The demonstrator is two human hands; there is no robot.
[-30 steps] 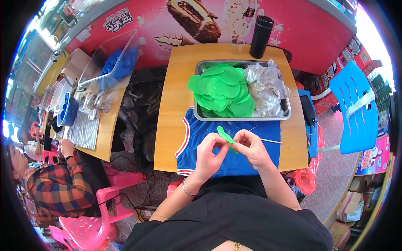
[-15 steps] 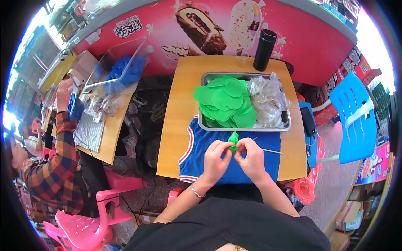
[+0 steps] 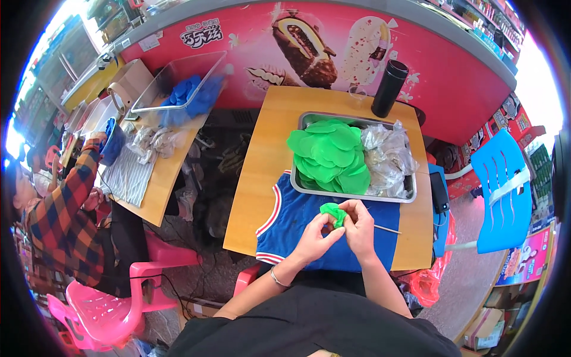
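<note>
Currently left hand (image 3: pixel 315 241), right hand (image 3: pixel 360 233) pinch green piece (image 3: pixel 331 210); tray rim (image 3: pixel 333 193) beyond; tabletop (image 3: pixel 247 214) spans leftward

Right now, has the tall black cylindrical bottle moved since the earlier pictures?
No: the black bottle keeps its place near the far edge of the yellow-brown wooden table, behind the rectangular metal tray, though the whole view has shifted.

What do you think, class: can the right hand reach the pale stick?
Probably yes: the stick lies beside the right hand, its outer end uncovered, though that hand is pinching the green piece.
</note>
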